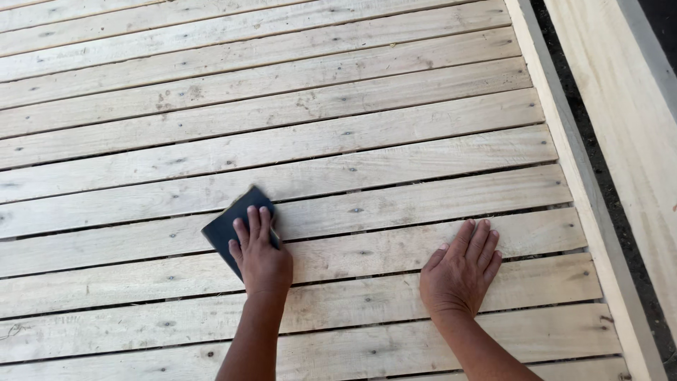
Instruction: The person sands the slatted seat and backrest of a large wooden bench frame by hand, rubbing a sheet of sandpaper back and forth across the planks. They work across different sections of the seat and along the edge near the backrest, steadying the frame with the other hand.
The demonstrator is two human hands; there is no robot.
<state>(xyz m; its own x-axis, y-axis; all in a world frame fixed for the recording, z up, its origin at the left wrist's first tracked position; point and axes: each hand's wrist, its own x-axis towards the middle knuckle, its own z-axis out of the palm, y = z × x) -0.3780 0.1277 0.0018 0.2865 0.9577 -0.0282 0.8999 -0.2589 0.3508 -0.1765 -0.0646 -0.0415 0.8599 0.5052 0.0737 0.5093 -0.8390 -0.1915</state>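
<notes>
My left hand (259, 258) presses flat on a dark blue-grey sheet of sandpaper (229, 224), which lies on pale wooden slats (338, 141). Most of the sheet sticks out up and to the left of my fingers. My right hand (462, 268) rests palm down, fingers together, on a bare slat further right; it holds nothing. Both forearms come in from the bottom edge.
The slats run left to right with narrow dark gaps and nail heads. A long side rail (571, 162) borders them on the right. Beyond it lie a strip of dark ground (599, 169) and another pale wooden board (635, 106).
</notes>
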